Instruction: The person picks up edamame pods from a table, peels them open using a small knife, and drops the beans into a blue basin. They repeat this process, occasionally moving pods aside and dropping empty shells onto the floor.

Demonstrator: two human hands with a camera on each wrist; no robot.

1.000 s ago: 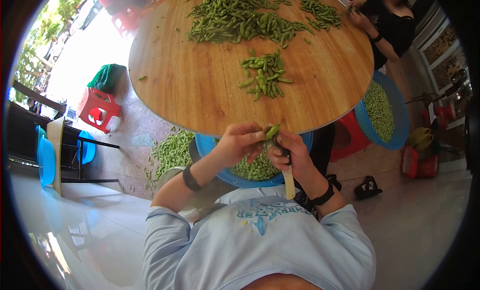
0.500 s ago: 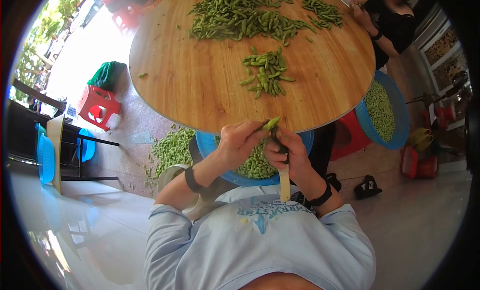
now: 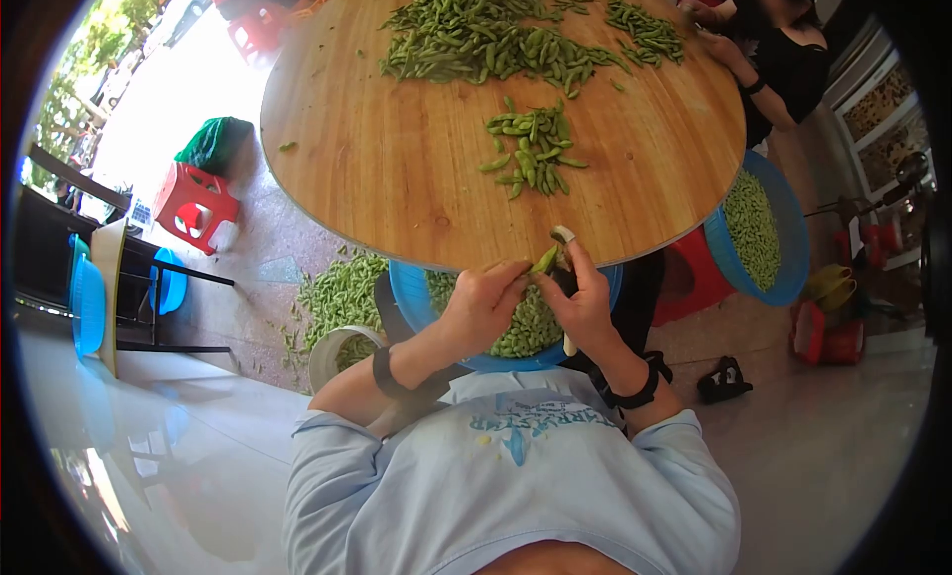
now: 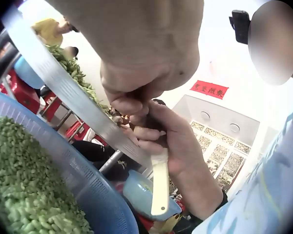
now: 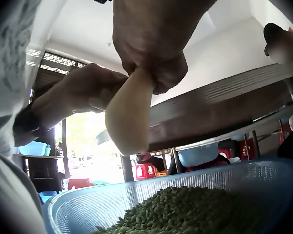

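In the head view the left hand pinches a green pod at the table's near edge. Close beside it, the right hand has thumb and fingers at the pod's other side. A pale handle sticks out below the right hand's curled fingers in the left wrist view; it looks broad and cream in the right wrist view. What the handle belongs to is hidden by the fingers. Under both hands is a blue basket of shelled green beans. A small pod pile lies on the round wooden table.
A large pod heap covers the table's far part. Pods lie on the floor at left beside a pale bucket. A second blue basket stands at right, near another person. A red stool stands at left.
The right hand has turned, its index finger now extended upward, and less of the pale handle shows below it. The left hand has shifted slightly right, still pinching a pod. The other person's hands have moved.
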